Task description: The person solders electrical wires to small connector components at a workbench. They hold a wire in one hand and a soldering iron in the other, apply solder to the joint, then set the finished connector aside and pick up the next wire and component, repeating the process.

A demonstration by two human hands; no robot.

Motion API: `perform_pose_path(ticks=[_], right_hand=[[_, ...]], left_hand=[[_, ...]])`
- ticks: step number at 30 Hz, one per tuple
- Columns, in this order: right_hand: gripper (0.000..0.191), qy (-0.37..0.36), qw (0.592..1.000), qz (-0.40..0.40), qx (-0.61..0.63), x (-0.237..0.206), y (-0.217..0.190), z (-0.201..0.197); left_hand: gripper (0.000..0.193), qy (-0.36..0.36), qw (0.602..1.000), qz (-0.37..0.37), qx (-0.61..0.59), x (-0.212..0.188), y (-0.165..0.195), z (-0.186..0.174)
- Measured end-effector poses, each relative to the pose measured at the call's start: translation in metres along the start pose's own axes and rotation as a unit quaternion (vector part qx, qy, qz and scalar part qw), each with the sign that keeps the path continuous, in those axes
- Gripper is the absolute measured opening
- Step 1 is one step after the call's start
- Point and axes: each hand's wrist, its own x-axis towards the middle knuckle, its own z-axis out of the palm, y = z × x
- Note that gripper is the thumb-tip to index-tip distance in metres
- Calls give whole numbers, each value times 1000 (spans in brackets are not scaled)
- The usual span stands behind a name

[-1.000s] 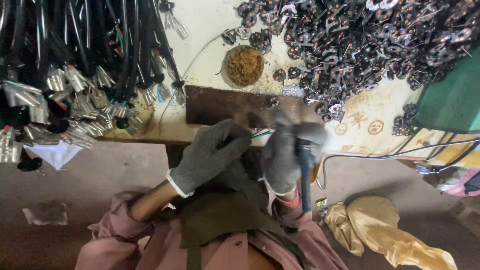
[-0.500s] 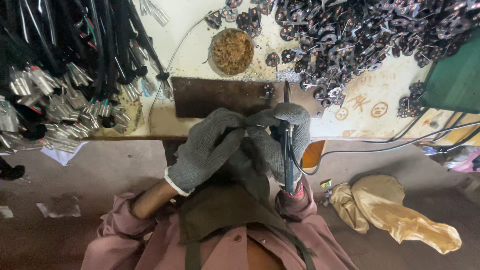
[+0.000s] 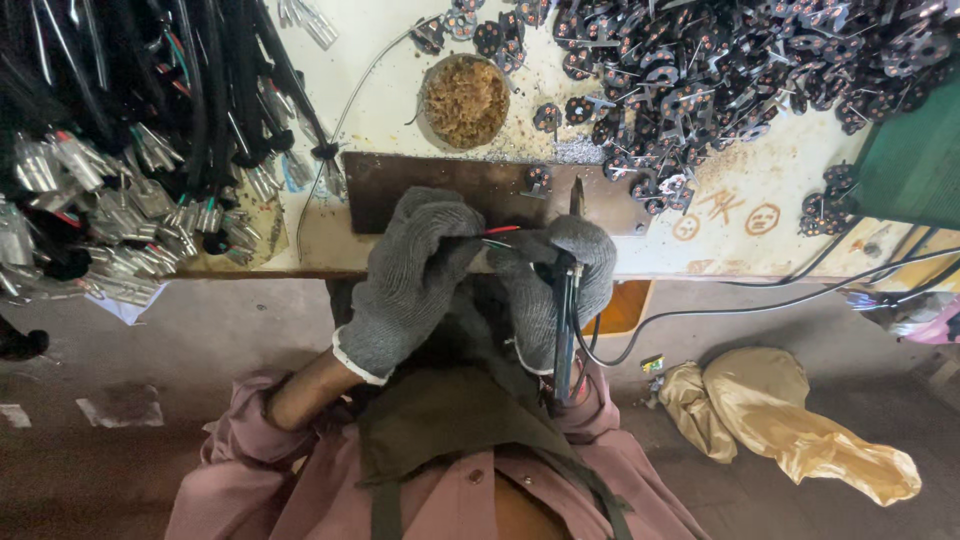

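Clenched right hand [image 3: 560, 285], grey knit glove: fingers wrapped round the dark handle of a soldering iron [image 3: 566, 300], which runs from near the body up to a tip at the far edge of the fist, over a dark metal plate [image 3: 450, 190]. Black cord [image 3: 700, 310] loops from the handle away to the right.

Left hand [image 3: 415, 275], same grey glove: curled closed, fingertips pinching thin wires [image 3: 498, 235], red and green visible, held just left of the iron's tip. Gloves touch at the fingertips, at the near edge of the workbench [image 3: 400, 100].

Small dark round part [image 3: 538, 180]: lies on the plate, just far of the hands.

Round tin of brown wire wool [image 3: 464, 100]: on the pale bench top, far of the plate.

Heap of dark round parts with metal prongs [image 3: 720, 70]: fills the far right of the bench.

Bundle of black cables with silvery connector ends [image 3: 130, 160]: hangs over the left of the bench.

Crumpled tan bag [image 3: 790, 420]: on the floor, near right.

Green panel [image 3: 915, 165]: right edge of bench.
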Motion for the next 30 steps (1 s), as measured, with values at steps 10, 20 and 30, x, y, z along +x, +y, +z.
perform_pose_path(ticks=[10,20,30], right_hand=[[37,20,996,2,83,-4,-3,1],[14,-58,994,-9,-93,8,-28,-14],[40,-29,996,-79,-41,-4,-7,2]], left_hand=[[20,-31,897,-384,-216,1,7,-10],[11,-141,984,-87,-67,1,14,-18],[16,-72,985,-152,-32,-3,6,-15]])
